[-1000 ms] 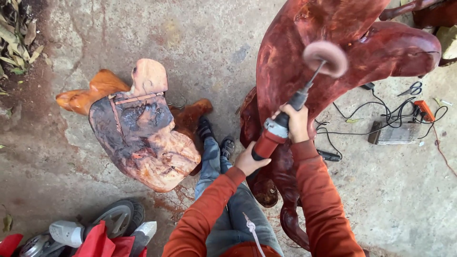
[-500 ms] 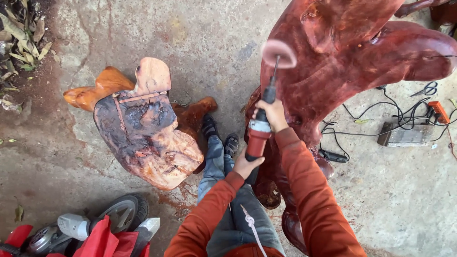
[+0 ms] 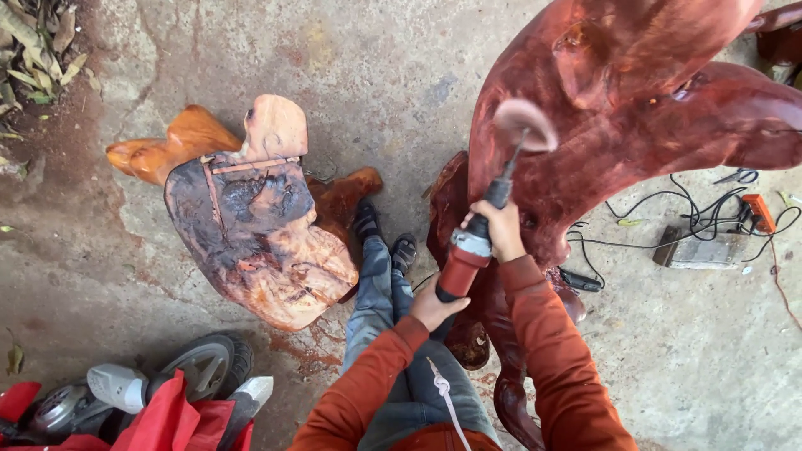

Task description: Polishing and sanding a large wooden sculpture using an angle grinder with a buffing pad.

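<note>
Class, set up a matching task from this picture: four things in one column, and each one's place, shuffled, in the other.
1. sander
2. cables
3. dry leaves
4. pale stump

A. top left corner
B. in both hands
C. floor, right of the red carving
D. left of the person's legs

Pairs: 1-B, 2-C, 3-A, 4-D

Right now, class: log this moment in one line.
left hand: grips red power sander | right hand: steadies neck | spinning pad: on red wooden carving
</note>
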